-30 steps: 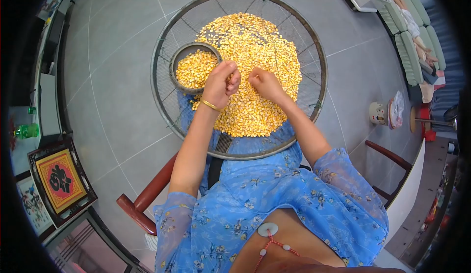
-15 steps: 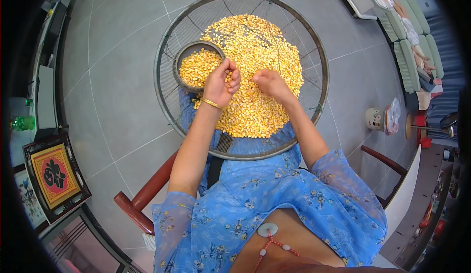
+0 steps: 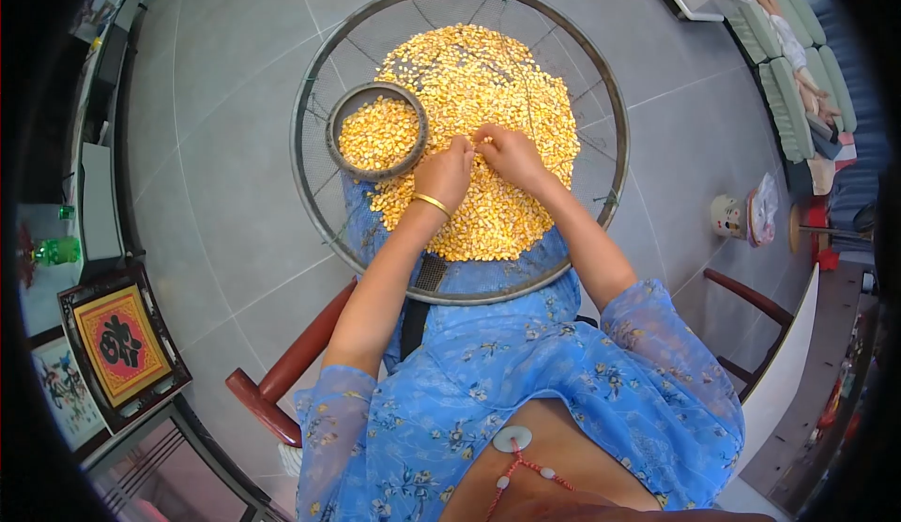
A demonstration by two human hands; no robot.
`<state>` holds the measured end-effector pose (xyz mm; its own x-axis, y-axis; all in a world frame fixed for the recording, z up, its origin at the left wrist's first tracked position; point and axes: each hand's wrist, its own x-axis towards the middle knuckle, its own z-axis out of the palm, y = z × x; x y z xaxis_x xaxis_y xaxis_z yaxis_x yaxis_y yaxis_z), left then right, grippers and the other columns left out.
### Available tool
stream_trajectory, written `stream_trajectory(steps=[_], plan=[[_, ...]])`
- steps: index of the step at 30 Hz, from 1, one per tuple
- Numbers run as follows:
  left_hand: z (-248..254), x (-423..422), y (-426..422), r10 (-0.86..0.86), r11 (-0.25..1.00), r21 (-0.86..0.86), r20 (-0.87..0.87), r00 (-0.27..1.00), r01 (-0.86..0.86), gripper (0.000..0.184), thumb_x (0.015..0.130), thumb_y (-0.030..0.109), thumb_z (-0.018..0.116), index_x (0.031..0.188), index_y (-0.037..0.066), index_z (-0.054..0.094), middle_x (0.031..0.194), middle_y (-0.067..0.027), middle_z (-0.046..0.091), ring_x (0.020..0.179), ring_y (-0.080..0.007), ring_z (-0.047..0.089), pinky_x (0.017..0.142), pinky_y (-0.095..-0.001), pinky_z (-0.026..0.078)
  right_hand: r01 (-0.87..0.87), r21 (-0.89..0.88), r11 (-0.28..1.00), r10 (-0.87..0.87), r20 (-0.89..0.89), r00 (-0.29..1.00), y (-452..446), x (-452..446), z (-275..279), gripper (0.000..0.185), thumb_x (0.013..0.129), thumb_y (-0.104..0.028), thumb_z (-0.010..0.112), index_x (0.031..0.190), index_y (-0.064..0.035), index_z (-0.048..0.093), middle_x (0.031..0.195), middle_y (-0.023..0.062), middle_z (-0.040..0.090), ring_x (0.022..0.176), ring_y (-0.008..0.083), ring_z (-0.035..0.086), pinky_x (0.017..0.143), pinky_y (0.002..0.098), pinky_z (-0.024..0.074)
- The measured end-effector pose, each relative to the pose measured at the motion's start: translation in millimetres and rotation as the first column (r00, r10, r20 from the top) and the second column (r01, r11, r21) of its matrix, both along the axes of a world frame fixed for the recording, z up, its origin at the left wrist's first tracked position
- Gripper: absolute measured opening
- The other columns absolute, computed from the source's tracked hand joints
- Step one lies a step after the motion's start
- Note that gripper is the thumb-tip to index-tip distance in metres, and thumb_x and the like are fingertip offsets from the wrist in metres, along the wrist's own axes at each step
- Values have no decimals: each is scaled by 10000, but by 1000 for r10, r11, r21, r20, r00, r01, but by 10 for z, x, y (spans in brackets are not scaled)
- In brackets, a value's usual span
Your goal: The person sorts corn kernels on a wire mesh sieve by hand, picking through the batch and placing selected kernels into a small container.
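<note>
A wide round mesh sieve [image 3: 623, 156] lies across the lap, with a broad spread of yellow corn kernels [image 3: 488, 217] on its mesh. Inside it, at the left, stands a small dark bowl [image 3: 332, 146] partly filled with kernels. My left hand [image 3: 444, 173], with a gold bangle at the wrist, is over the corn just right of the bowl, its fingers pinched together. Close beside it my right hand [image 3: 512, 160] is also closed, fingertips down at the kernels. The fingertips of both hands nearly meet. Whatever they pinch is too small or hidden to make out.
Red-brown chair arms [image 3: 305, 348] flank the lap. Grey floor tiles [image 3: 235, 99] surround the sieve. At left stand a cabinet and a framed picture [image 3: 122, 345]. A small patterned bin [image 3: 728, 216] is at right, and a person lies on a green sofa [image 3: 786, 109].
My left hand has moved right and slightly down, away from the bowl, with its palm turned down. My right hand has shifted slightly left, so the fingertips are now close together.
</note>
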<state>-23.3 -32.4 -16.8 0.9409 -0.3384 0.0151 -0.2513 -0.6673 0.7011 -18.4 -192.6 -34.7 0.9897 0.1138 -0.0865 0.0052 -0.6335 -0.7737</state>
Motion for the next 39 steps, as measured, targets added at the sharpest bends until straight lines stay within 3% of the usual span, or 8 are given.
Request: stream_trajectory(steps=[2, 19, 22, 24, 28, 33, 35, 39], plan=[[-1, -2, -22, 8, 966, 259, -75, 997, 12, 184, 897, 265, 485, 946, 88, 504, 725, -179, 632, 682, -360, 616, 623, -477, 454, -49, -360, 932, 108, 145, 984, 55, -42, -39, 165, 834, -169, 528, 957, -75, 587, 679, 154, 626, 636, 314, 623, 586, 418, 485], [-142, 10, -80, -171, 860, 497, 70, 983, 114, 113, 816, 81, 451, 919, 34, 462, 623, -174, 617, 576, -342, 623, 511, -453, 479, -90, -396, 914, 172, 177, 969, 45, -11, -152, 124, 803, -129, 536, 815, -6, 533, 627, 193, 591, 587, 351, 601, 535, 447, 467], [-109, 20, -79, -169, 847, 519, 56, 984, 116, 112, 810, 69, 446, 909, 23, 470, 652, -178, 629, 608, -331, 637, 543, -436, 494, -60, 157, 986, 17, 261, 965, -45, 56, -63, 121, 798, -127, 571, 859, -25, 544, 557, 102, 556, 478, 235, 546, 440, 355, 429], [-83, 13, -78, -168, 836, 534, 37, 985, 123, 112, 813, 68, 441, 907, 18, 475, 685, -184, 641, 641, -323, 649, 575, -423, 506, 239, 893, 381, 177, -324, 930, -240, 64, 203, 139, 796, -122, 590, 900, -34, 561, 540, 14, 497, 437, 104, 436, 383, 239, 336], [-60, 21, -86, -166, 845, 519, 27, 986, 128, 109, 809, 63, 446, 891, 8, 493, 684, -187, 641, 644, -324, 649, 574, -421, 503, 207, 978, -40, 210, -194, 958, -356, 11, 356, 127, 862, -144, 530, 887, -24, 561, 545, -26, 450, 388, 53, 327, 357, 183, 253], [-101, 26, -43, -167, 854, 503, 28, 986, 131, 94, 813, 67, 447, 868, 17, 506, 690, -198, 635, 663, -337, 646, 588, -430, 500, 232, 961, 151, 185, -258, 948, -363, 75, 154, 197, 859, -182, 528, 935, -9, 581, 564, -20, 474, 414, 52, 333, 367, 195, 264], [-131, 58, -35, -99, 913, 399, 14, 995, 86, 128, 855, 151, 473, 904, 44, 523, 666, -178, 620, 613, -328, 622, 563, -445, 471, 344, 544, 766, -139, -382, 914, -255, 58, 189, 208, 846, -202, 542, 929, -20, 596, 594, 42, 547, 459, 117, 455, 404, 264, 351], [-15, 126, -3, 56, 987, -148, -45, 997, -62, 163, 835, 206, 557, 845, 46, 585, 652, -140, 620, 589, -282, 603, 515, -407, 439, 164, -83, 983, -161, 31, 986, -41, 42, 56, 160, 837, -203, 546, 911, -71, 599, 716, 171, 626, 676, 319, 618, 636, 426, 467]])
